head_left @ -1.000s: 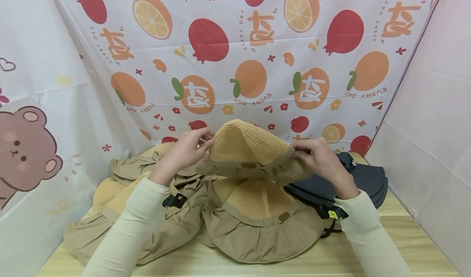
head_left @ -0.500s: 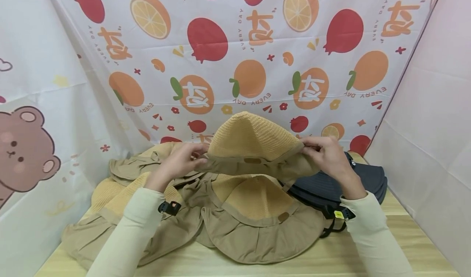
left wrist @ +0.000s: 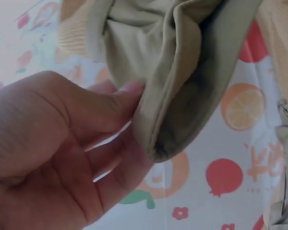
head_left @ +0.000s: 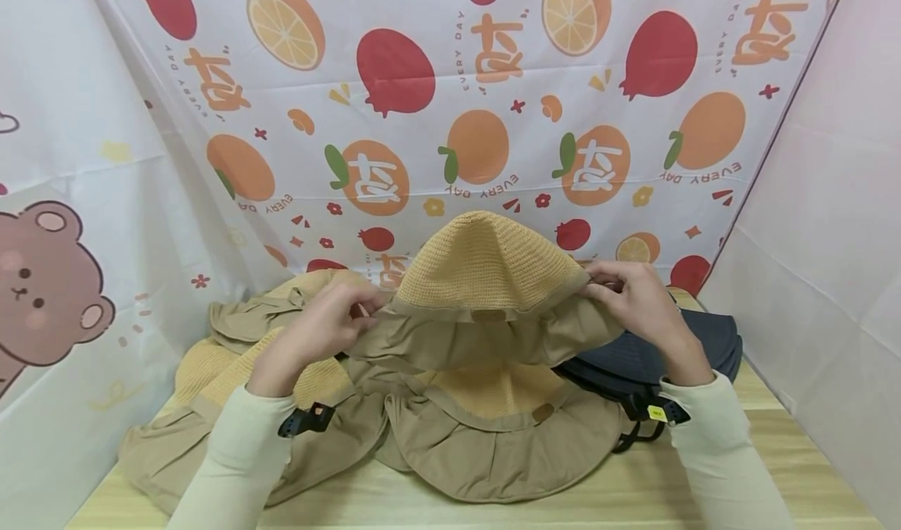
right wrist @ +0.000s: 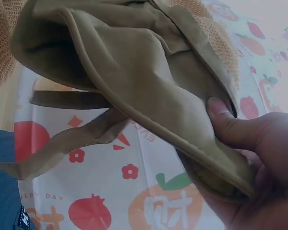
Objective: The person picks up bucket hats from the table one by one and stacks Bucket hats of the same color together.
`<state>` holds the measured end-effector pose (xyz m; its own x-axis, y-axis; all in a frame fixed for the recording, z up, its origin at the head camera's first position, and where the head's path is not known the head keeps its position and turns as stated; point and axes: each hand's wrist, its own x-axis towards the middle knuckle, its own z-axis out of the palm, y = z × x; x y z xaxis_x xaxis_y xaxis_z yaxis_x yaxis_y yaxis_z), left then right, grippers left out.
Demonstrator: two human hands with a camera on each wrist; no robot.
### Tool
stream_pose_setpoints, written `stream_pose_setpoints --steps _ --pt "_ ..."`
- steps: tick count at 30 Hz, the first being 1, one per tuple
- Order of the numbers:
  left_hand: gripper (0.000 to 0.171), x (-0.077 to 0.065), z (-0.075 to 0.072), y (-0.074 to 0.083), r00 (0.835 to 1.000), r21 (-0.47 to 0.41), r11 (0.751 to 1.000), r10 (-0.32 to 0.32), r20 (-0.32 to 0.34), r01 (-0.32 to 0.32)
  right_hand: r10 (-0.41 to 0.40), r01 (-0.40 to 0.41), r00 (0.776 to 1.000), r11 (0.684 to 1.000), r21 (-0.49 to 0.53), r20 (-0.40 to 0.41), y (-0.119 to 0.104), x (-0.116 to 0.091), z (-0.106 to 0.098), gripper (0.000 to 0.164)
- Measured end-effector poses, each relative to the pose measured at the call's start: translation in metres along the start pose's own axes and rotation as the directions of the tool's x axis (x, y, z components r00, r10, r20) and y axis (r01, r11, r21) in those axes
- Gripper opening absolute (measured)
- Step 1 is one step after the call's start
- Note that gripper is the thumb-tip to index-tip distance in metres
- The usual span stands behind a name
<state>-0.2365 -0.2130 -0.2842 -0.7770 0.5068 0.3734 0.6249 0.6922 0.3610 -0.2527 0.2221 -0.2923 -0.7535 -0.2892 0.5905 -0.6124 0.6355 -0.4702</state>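
Observation:
Held up over the table is a sun hat [head_left: 486,264] with a yellow knitted crown and a khaki cloth brim, its small brown patch facing me. My left hand [head_left: 324,327] pinches the left side of the brim; in the left wrist view the thumb and fingers meet at the folded brim edge [left wrist: 151,120]. On the other side, my right hand [head_left: 640,303] grips the hat near the band, thumb on the khaki brim [right wrist: 134,67] in the right wrist view. Two cloth straps [right wrist: 81,136] dangle beneath it there. A similar hat [head_left: 500,452] lies directly below.
More yellow and khaki hats [head_left: 310,444] are piled at the left of the wooden table [head_left: 788,467]. Dark navy hats [head_left: 704,342] with a black strap lie at the right. A fruit-printed cloth [head_left: 479,147] hangs close behind; white cloths flank both sides.
The held hat has risen slightly and shifted right, and its brim now hangs spread down in front. My left hand has moved lower and left, my right hand a little to the right.

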Motion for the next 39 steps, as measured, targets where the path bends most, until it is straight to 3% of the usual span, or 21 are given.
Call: stream_pose_setpoints --steps 7,11,16,23,30,35,39 --pt "0.023 -0.013 -0.007 0.018 0.987 -0.027 0.992 -0.118 0.113 0.121 0.039 -0.037 0.996 0.999 -0.028 0.076 0.002 -0.005 -0.002 0.008" --pt "0.023 -0.016 -0.006 0.025 0.984 -0.035 0.992 -0.119 0.136 0.125 0.101 -0.094 0.985 0.994 -0.053 0.140 0.004 -0.010 -0.004 0.008" --pt "0.022 -0.021 -0.001 0.029 0.980 -0.036 0.992 -0.111 0.166 0.118 0.167 -0.149 0.955 0.985 -0.089 0.247 0.005 -0.015 -0.006 0.013" --pt "0.028 -0.021 0.009 0.032 0.976 -0.033 0.992 -0.113 0.185 0.121 0.173 -0.132 0.897 0.983 -0.126 0.407 0.009 -0.017 -0.009 0.016" --pt "0.045 -0.021 0.019 0.035 0.970 0.052 0.990 -0.140 0.197 0.133 0.146 -0.100 0.808 0.989 -0.111 0.571 0.018 -0.021 -0.011 0.022" --pt "0.049 -0.022 0.023 0.038 0.974 0.073 0.992 -0.119 0.195 0.106 0.136 -0.103 0.760 0.991 -0.089 0.635 0.023 -0.023 -0.011 0.026" --pt "0.047 -0.022 0.025 0.040 0.978 0.077 0.994 -0.089 0.188 0.076 0.128 -0.096 0.739 0.992 -0.085 0.661 0.026 -0.024 -0.010 0.026"
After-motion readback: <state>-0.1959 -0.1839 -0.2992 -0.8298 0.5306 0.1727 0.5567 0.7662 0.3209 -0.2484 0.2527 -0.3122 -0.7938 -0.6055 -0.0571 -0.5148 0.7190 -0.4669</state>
